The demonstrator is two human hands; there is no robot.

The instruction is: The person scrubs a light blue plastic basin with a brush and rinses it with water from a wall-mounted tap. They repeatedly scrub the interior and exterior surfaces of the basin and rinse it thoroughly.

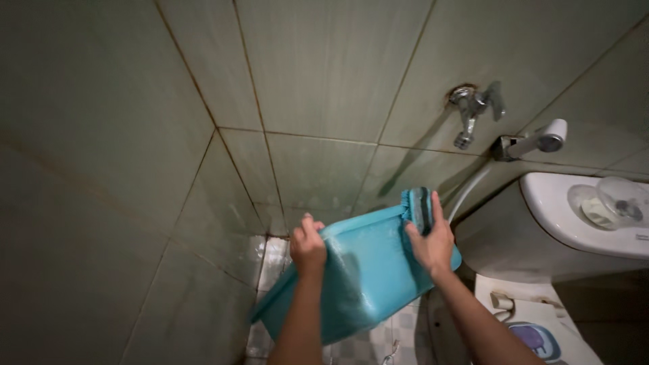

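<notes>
Tilting in mid-air before the tiled wall [318, 101], the blue tub [368, 277] hangs between both hands, its far rim highest, seemingly so the brush [419, 206] can reach that edge. Left hand [308, 245] curls closed over the rim's left part, steadying it, forearm rising straight from below. Right hand [430, 242] wraps its fingers around the brush, pressing it on the rim's right corner, wrist bent inward. A tap [471, 111] sits far right, above the toilet tank [581, 216].
</notes>
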